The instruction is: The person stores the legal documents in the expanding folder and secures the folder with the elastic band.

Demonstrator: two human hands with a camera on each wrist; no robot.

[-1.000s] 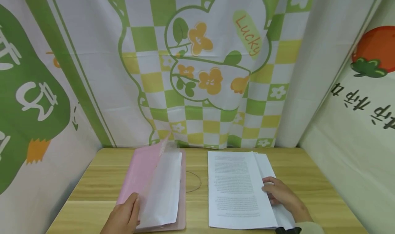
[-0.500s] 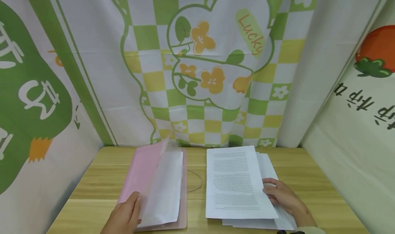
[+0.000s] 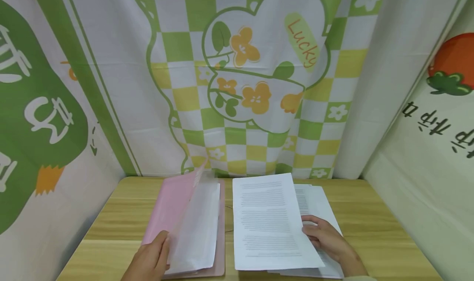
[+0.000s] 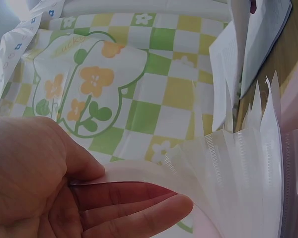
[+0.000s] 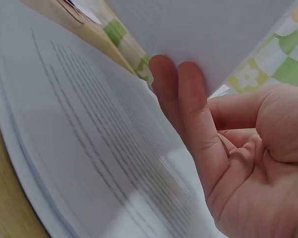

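A pink folder with clear sleeves lies on the left of the table, its cover raised. My left hand pinches the cover's edge between thumb and fingers, as the left wrist view shows. On the right, my right hand pinches a printed sheet of paper by its right edge. That sheet is lifted and shifted left, partly above a stack of printed papers. In the right wrist view the fingers press on the sheet, and the stack lies below it.
The wooden table extends around both piles. A thin dark cord shows between folder and sheet, partly covered. A checkered curtain hangs behind the table, with printed cloth on both sides.
My right hand has raised the top sheet from the stack and moved it left, uncovering printed text below. The left hand and the folder stay nearly in place.
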